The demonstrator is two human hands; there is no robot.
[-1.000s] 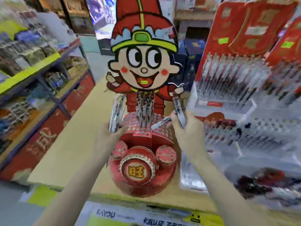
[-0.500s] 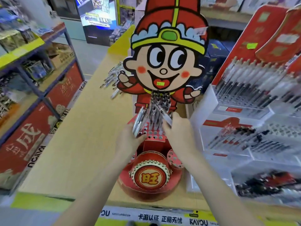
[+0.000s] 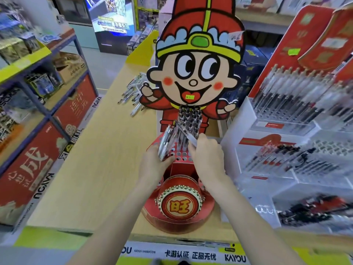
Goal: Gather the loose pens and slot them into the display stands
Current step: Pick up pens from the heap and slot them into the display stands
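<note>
Pens: bundle (image 3: pixel 165 144) gripped in my left hand (image 3: pixel 155 165) | right hand (image 3: pixel 207 159) pinches one pen (image 3: pixel 186 133) over red stand (image 3: pixel 179 155) | risk: tilted tip misses hole, bundle slips.

Red display stand (image 3: pixel 179 190) with a white-dotted perforated top just beyond the fingers (image 3: pixel 207 144), which pinch a clear, silver-tipped pen (image 3: pixel 186 133); gold-studded yellow-red drum emblem (image 3: pixel 179 204) below them

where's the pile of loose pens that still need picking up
In the head view, the loose pens lie on the wooden table, far from both hands, left of the cartoon cutout and partly hidden behind its raised arm.
</note>
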